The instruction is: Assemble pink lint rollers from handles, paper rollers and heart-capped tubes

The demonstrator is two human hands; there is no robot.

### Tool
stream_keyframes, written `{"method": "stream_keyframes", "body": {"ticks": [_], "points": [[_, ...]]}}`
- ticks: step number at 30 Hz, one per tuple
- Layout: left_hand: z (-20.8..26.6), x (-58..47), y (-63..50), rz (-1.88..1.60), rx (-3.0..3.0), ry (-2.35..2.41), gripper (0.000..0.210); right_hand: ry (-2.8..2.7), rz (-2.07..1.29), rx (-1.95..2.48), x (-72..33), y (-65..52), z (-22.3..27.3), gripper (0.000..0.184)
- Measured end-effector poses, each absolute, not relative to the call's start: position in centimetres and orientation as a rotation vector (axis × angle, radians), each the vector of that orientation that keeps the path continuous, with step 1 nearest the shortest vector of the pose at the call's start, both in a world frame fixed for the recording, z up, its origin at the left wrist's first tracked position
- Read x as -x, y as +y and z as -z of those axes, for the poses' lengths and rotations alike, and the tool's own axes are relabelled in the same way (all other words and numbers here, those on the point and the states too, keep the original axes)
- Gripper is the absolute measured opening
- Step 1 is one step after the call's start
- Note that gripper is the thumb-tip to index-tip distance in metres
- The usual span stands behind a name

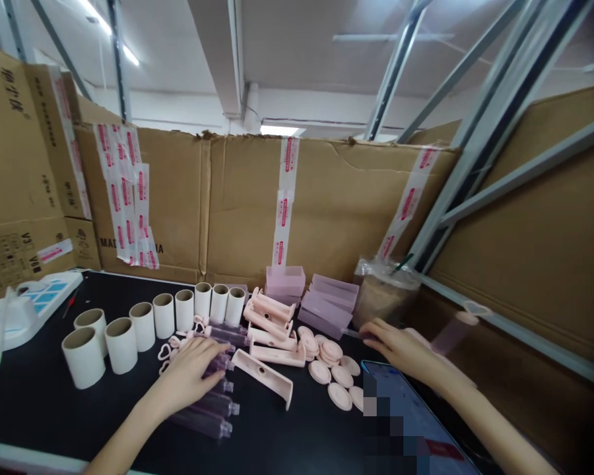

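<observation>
My left hand (198,366) lies over a row of clear purple tubes (205,404), its fingers stretched out and the thumb apart. Pink heart-shaped loops (164,353) stick out to the left of its fingers. My right hand (383,338) is at the right, beside the purple boxes (327,307), its fingers curled together; what they pinch, if anything, I cannot make out. Between the hands lie several pink bracket-like holders (264,376) and a loose pile of pink discs (341,376).
White cardboard cylinders (83,359) stand in a curved row at left. A power strip (34,310) sits at the far left. At right are a bag-lined container (386,297), a phone (416,409) and a purple tube with a heart loop (450,333). Cardboard walls (242,204) close off the back.
</observation>
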State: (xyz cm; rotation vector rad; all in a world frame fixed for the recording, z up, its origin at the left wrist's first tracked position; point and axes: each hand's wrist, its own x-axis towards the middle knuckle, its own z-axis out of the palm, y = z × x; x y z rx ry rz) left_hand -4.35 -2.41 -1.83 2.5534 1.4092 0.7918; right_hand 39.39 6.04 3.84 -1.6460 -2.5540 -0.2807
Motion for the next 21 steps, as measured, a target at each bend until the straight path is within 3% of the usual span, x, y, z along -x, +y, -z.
{"method": "stream_keyframes", "body": {"ticks": [13,18,21], "points": [[2.1,4.3,-2.8,-0.882,-2.71,1.536,0.05,-2.565,0.337,1.882,-38.4,8.3,-1.3,0.028],[2.0,4.7,-3.0,-0.922,-2.718,1.579,0.049,-2.512,0.431,1.8,-36.3,4.9,-4.1,0.033],[2.1,5.0,-3.2,-1.033,-2.726,1.616,0.051,-2.572,0.348,1.463,-31.9,-0.2,-7.2,0.033]]}}
